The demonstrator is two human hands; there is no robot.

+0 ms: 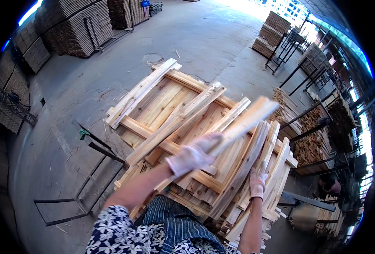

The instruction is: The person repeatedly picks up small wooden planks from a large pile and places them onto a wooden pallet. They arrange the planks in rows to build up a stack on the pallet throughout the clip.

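Observation:
My left hand (194,155), in a pale work glove, is closed around a wooden board (251,120) that slants up to the right, blurred by motion. Beneath it lies a broad stack of light planks (164,103), with crosspieces and loose boards on top. One loose board (175,125) lies diagonally over the stack's left part. At the right side my gloved right hand (258,183) grips a narrow board (269,146) among several leaning side by side. Its fingertips are partly hidden against the wood. A curved, darker board (242,169) lies just left of that hand.
Black metal frames stand left (83,199) and right (300,78) of the stack. Tall lumber piles (75,29) line the far left; more wood piles (310,135) fill the right side. A metal bar (308,200) juts out near my right arm. Wood scraps litter the concrete floor (187,34).

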